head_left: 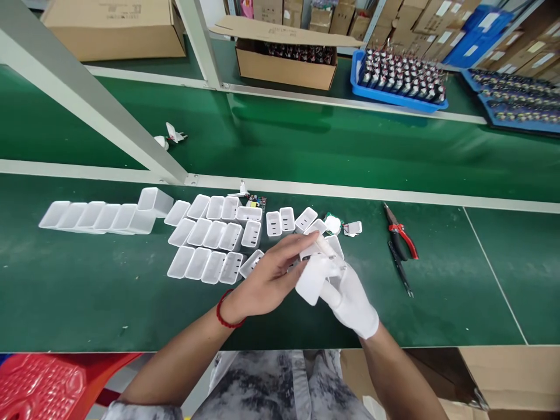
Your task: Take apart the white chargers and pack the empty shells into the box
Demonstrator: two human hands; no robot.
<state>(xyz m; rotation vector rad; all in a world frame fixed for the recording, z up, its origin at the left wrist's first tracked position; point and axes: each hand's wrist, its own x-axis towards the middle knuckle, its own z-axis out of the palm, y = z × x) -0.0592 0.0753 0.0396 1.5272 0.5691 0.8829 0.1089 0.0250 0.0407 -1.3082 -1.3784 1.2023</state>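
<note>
right of centre in the frame, the bare left hand [270,275] and gloved right hand [353,300] both grasp a white plastic part [310,283]; a slack pinch could drop it against the open white cases [214,265] nearby.

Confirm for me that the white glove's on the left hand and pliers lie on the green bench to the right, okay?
Wrong hand: the head view shows the white glove on the right hand; the pliers do lie on the green bench to the right.
</note>
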